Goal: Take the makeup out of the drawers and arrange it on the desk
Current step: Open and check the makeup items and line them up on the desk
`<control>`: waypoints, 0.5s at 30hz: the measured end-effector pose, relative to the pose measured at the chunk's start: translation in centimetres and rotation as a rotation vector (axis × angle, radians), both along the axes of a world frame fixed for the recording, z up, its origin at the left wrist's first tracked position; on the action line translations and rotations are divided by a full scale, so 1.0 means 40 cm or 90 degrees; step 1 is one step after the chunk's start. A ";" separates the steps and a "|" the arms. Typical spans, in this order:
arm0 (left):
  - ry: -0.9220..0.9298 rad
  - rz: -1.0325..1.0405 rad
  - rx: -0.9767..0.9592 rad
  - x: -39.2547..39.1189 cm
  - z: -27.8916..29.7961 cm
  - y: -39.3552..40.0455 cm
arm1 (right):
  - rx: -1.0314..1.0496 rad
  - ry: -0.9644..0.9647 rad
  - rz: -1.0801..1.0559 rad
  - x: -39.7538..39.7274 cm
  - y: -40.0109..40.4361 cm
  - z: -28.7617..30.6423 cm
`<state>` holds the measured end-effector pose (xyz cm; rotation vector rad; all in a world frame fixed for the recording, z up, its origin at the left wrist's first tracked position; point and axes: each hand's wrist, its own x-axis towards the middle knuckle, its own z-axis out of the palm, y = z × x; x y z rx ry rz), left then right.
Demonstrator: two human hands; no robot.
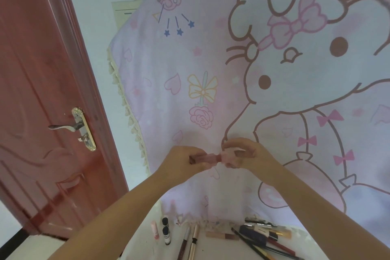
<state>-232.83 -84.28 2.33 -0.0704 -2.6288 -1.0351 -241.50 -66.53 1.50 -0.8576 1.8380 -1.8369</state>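
I hold a pink lip gloss tube [207, 158] up in front of the cartoon cloth, level and crosswise. My left hand [182, 161] grips its dark end, and my right hand [242, 154] pinches the lighter pink cap end. Below, on the white desk [147, 245], lie a pale pink lipstick [155, 230], two small dark-capped bottles [166, 232], two slim pens [190, 243], a rose-brown gloss tube [222, 236] and a heap of pencils and brushes [266, 238].
A large pink cloth with a cartoon rabbit [253, 82] hangs behind the desk, its fringe touching the desk's back. A red-brown door [42, 91] with a metal handle [63, 127] stands open at the left.
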 end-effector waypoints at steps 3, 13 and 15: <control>-0.017 0.004 0.010 -0.001 -0.009 -0.004 | 0.038 -0.052 -0.007 0.009 -0.008 0.009; -0.063 0.012 0.048 0.014 -0.059 -0.028 | 0.172 -0.026 0.012 0.019 -0.050 -0.011; -0.072 0.013 0.055 0.021 -0.073 -0.034 | 0.204 -0.048 0.058 0.026 -0.066 -0.018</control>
